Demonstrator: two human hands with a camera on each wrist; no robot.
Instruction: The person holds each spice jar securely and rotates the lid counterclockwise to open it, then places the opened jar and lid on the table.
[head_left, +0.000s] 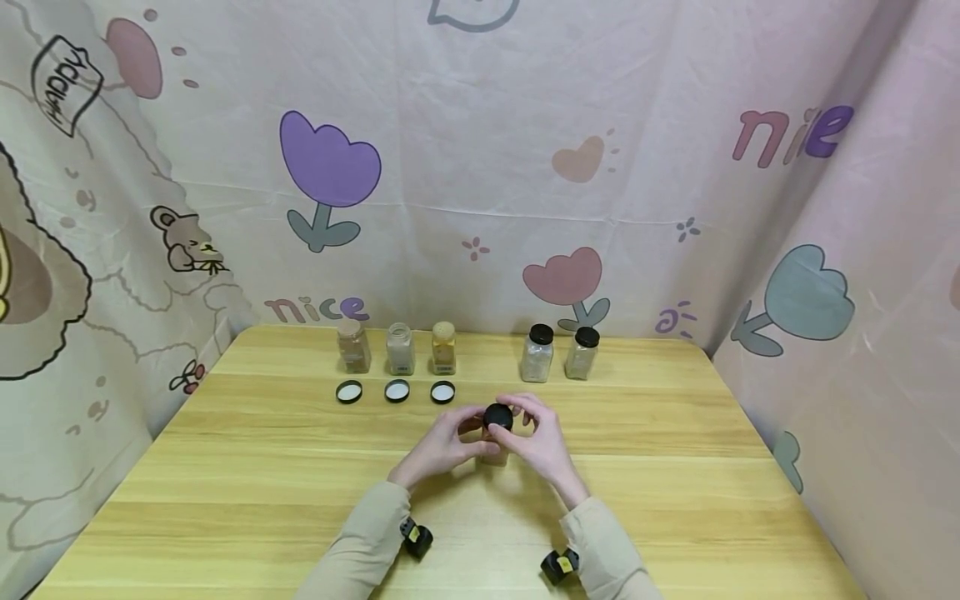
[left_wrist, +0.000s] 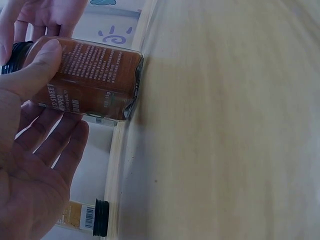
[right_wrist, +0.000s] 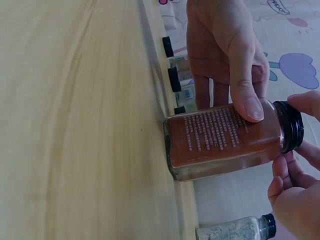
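Both hands are on a square glass spice jar (left_wrist: 95,75) of reddish-brown powder with a black screw lid (head_left: 498,416). My left hand (head_left: 446,442) holds the jar's body, its thumb laid along the printed side in the left wrist view. My right hand (head_left: 542,437) pinches the lid between thumb and fingers, clearly seen in the right wrist view. The lid sits on the jar's neck. In the head view the jar stands upright near the middle of the wooden table (head_left: 285,500), its body partly hidden by the hands.
Behind to the left stand three lidless jars, of brownish (head_left: 355,354), whitish (head_left: 401,357) and yellow (head_left: 444,358) contents. Three black lids (head_left: 348,392) lie in front, pale insides up. Two black-lidded jars (head_left: 537,358) stand back right. A patterned curtain (head_left: 465,150) hangs behind.
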